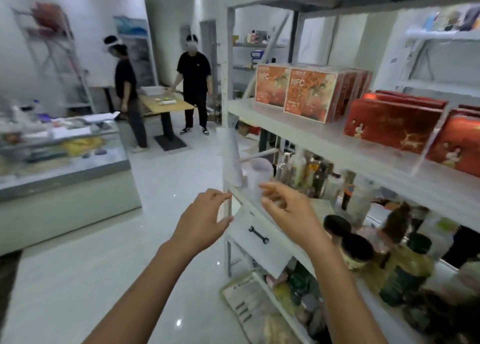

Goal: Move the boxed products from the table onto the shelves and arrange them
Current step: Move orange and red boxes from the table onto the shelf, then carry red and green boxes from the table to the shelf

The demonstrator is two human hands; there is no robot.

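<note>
Shelf [311, 136] w/ orange boxes [309, 94]; glossy white floor [91, 278]; table [166, 105] far back.

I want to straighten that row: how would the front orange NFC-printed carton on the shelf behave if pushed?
The orange NFC-printed carton has crisp flat faces, so it likely slides rather than buckling. Standing upright on a narrow base, it might tip under a high push, though cartons behind would probably stop it.

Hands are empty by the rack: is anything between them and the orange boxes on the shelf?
Nothing visible does. The left hand and right hand hover open in front of and lower than the shelf; the orange boxes stand near its open front edge, with only air between.
</note>
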